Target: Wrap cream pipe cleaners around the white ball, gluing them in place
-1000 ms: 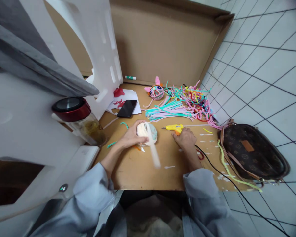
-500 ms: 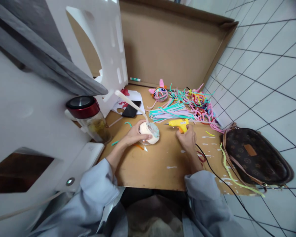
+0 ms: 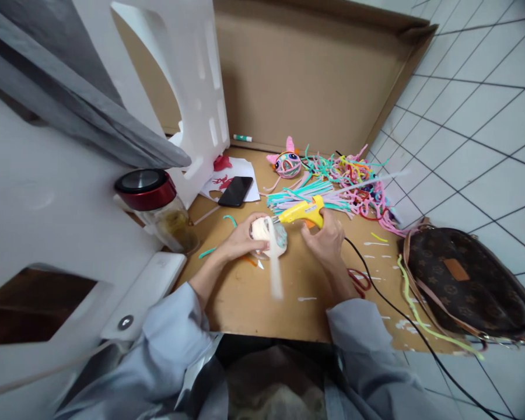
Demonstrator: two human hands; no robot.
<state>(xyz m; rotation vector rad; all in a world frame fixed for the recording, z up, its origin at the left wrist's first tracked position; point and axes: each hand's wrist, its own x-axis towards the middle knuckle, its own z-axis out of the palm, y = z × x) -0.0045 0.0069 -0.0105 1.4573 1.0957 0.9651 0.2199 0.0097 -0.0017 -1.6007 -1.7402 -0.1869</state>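
My left hand [image 3: 240, 239] is closed round the side of a clear ball [image 3: 282, 238] partly wrapped in cream pipe cleaner. The loose end of a cream pipe cleaner [image 3: 275, 273], blurred, hangs from the ball's top toward me. In my right hand [image 3: 327, 240] is a yellow hot glue gun [image 3: 300, 211], its nozzle pointing left at the ball's upper edge. Whether the tip touches the ball, I cannot tell. Behind the gun lies a bundle of teal and lilac pipe cleaners [image 3: 297, 197].
A decorated ball with pink ears [image 3: 287, 164] stands behind, beside tangled pipe cleaners [image 3: 354, 175]. A phone [image 3: 236, 191] lies on paper; a red-lidded jar [image 3: 153, 198] is at left. The glue gun's cord [image 3: 376, 291] runs past a brown bag [image 3: 468, 280] at right.
My right hand has brought the glue gun left to the ball's upper edge. The cream pipe cleaner's loose end has swung from up and left to down toward me.
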